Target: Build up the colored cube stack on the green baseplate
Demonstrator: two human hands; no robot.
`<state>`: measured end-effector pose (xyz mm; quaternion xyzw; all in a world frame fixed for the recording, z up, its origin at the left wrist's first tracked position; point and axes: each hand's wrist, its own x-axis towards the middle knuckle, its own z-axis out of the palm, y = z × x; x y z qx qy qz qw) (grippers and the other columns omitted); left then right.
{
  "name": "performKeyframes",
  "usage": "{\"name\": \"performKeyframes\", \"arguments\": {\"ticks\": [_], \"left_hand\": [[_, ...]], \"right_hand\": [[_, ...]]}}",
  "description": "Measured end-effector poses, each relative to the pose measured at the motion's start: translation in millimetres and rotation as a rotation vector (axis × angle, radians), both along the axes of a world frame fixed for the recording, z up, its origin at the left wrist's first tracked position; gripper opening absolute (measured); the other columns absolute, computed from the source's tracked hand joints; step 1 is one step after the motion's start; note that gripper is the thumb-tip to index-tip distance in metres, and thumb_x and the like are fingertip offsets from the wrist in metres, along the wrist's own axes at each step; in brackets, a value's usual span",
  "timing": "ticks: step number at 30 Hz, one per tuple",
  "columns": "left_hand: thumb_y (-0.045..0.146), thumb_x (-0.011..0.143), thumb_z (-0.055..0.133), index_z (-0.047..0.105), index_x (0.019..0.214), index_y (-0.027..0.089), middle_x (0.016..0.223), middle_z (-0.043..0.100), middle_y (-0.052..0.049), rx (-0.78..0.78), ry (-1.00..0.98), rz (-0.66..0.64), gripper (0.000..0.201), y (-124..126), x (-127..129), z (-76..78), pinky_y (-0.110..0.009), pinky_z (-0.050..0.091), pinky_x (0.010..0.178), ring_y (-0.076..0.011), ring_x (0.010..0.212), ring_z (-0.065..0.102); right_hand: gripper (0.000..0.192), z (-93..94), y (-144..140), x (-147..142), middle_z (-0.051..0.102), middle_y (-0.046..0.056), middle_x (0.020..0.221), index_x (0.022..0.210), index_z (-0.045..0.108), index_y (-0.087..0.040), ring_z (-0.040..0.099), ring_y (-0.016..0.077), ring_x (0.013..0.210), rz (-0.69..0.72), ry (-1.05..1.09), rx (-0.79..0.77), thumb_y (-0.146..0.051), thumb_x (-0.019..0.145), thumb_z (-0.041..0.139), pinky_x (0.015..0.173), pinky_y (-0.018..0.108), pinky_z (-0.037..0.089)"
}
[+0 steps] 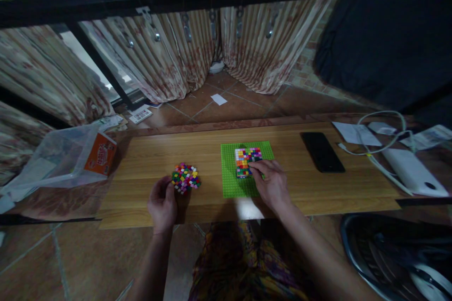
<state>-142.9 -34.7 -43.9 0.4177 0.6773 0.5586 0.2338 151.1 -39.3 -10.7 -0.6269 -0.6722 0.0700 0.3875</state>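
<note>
A green studded baseplate [229, 183] lies on the wooden table [205, 150]. On it stands a block of small coloured bricks [243, 162], many colours side by side. My right hand [271, 181] is over the block's right side, thumb and forefinger pinched together at the bricks. Whatever sits between those fingertips is too small to make out. To the left, a loose heap of small coloured bricks [186, 178] rests on the wood. Curled at the left edge of that heap is my left hand [163, 202], its fingers bent and partly hidden.
A black phone [322, 152] lies right of the baseplate. Farther right are a white cable [379, 150], papers and a flat white device [415, 171]. A clear plastic bin [58, 162] with an orange label stands at the left. Beyond the table, curtains [169, 66] hang to the tiled floor.
</note>
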Motion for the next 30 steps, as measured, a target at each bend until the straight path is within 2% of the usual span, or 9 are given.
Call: {"name": "performKeyframes", "arguments": {"ticks": [12, 17, 24, 30], "left_hand": [[0.031, 0.075, 0.062, 0.066, 0.095, 0.016, 0.095, 0.07, -0.006, -0.001, -0.006, -0.002, 0.026, -0.1, 2.0, 2.8, -0.032, 0.053, 0.085, -0.0188, 0.09, 0.066], [0.033, 0.076, 0.062, 0.066, 0.096, 0.016, 0.095, 0.07, -0.006, 0.013, -0.003, -0.014, 0.026, 0.4, -0.6, -2.2, -0.032, 0.053, 0.084, -0.0185, 0.09, 0.066], [0.035, 0.078, 0.062, 0.066, 0.097, 0.017, 0.096, 0.07, -0.006, 0.016, 0.041, -0.02, 0.027, -0.7, -3.8, -7.0, -0.032, 0.051, 0.087, -0.0187, 0.092, 0.066], [0.034, 0.078, 0.062, 0.066, 0.097, 0.017, 0.095, 0.07, -0.006, 0.01, 0.028, -0.033, 0.026, -1.1, -1.6, -3.6, -0.031, 0.052, 0.085, -0.0182, 0.09, 0.066]], "right_hand": [[0.021, -0.7, -1.2, -2.1, 0.074, 0.005, 0.091, 0.094, 0.074, -0.026, 0.064, 0.0242, 0.084, -0.072, 0.08, 0.008, -0.031, 0.089, 0.054, 0.08, 0.04, 0.049], [0.023, 1.6, -4.7, 2.3, 0.073, 0.006, 0.088, 0.092, 0.073, -0.025, 0.063, 0.0235, 0.081, -0.127, 0.148, 0.012, -0.036, 0.089, 0.053, 0.078, 0.039, 0.049], [0.035, 0.7, 1.5, 2.2, 0.065, 0.011, 0.107, 0.111, 0.064, -0.02, 0.055, 0.0267, 0.104, -0.214, 0.164, 0.02, -0.045, 0.09, 0.051, 0.091, 0.044, 0.043], [0.044, -10.0, 9.5, -6.5, 0.06, 0.014, 0.115, 0.121, 0.058, -0.018, 0.051, 0.0274, 0.109, -0.235, 0.201, -0.019, -0.047, 0.089, 0.051, 0.097, 0.047, 0.04]]}}
